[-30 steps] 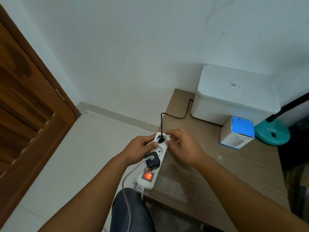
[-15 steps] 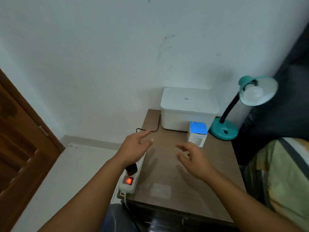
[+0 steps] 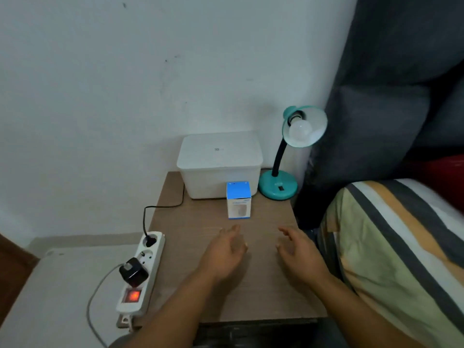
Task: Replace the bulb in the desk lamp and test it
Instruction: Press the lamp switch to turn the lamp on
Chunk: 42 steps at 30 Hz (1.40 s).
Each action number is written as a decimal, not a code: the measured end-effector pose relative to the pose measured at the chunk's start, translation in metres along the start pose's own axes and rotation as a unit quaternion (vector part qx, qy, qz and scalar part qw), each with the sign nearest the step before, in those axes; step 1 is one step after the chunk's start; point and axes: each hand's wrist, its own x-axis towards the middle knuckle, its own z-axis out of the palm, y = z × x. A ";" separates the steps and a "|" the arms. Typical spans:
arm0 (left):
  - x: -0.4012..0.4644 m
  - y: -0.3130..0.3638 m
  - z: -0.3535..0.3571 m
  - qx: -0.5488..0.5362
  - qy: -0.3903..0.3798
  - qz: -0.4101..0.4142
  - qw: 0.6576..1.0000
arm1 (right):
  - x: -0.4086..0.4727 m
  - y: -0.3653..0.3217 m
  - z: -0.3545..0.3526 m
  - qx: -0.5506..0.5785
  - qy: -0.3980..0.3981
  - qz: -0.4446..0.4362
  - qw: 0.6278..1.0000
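Testing comes next, I judge: the lamp [image 3: 288, 156] is plugged in, its bulb [image 3: 300, 128] unlit. The left hand [image 3: 226, 252] and right hand [image 3: 298, 252] hover wide, empty; reaching the far-right base switch [image 3: 281, 189] follows.

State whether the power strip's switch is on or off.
On: the switch on the power strip glows red-orange.

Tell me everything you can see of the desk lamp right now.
The desk lamp has a round teal base with a dark switch, a curved black neck and a teal shade tilted towards the camera. A white bulb sits in its socket, unlit. It stands on the table's far right corner, beside the white box. Neither hand touches it.
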 end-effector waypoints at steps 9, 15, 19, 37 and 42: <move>0.050 0.000 0.057 0.135 -0.021 0.061 0.989 | 0.049 0.039 0.020 -0.032 -0.006 0.051 0.998; 0.068 -0.011 0.078 0.227 0.009 0.076 0.971 | 0.100 0.045 0.025 -0.081 0.044 0.058 0.994; 0.071 -0.013 0.083 0.243 0.003 0.067 0.968 | 0.125 0.052 0.028 -0.096 0.058 0.056 0.992; 0.074 -0.008 0.092 0.240 0.009 0.116 0.964 | 0.149 0.052 0.038 -0.129 0.058 0.067 0.988; 0.098 0.008 0.102 0.215 0.012 0.135 0.967 | 0.152 0.053 0.037 -0.144 0.068 0.064 0.985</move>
